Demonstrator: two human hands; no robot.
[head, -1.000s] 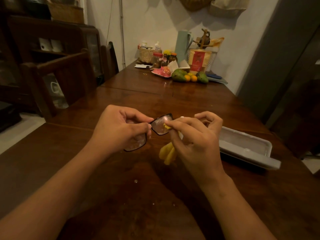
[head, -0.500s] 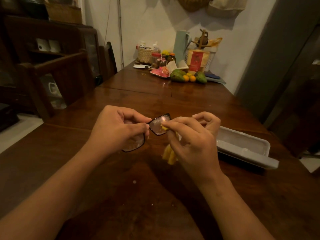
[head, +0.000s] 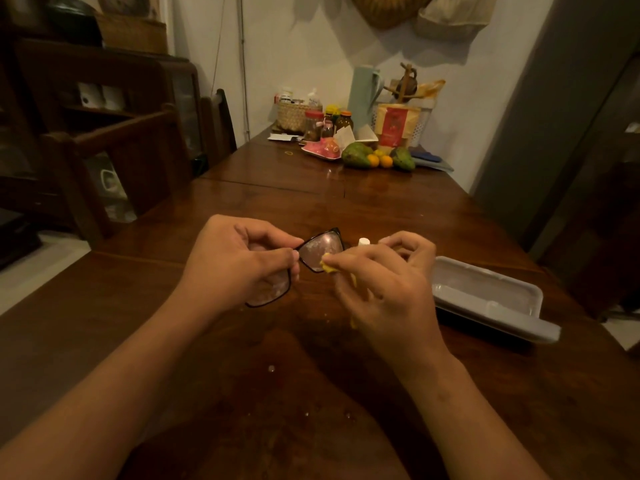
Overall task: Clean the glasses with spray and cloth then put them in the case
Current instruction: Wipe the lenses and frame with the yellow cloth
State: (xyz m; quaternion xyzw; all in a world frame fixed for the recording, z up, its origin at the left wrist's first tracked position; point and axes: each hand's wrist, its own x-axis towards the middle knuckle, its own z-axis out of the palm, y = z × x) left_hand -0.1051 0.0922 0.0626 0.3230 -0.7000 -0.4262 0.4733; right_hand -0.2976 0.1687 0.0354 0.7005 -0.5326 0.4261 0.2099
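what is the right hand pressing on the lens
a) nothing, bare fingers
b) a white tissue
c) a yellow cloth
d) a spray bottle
c: the right hand pinches a yellow cloth against the lens of the glasses, which the left hand holds at the bridge; the open case lies on the table to the right.
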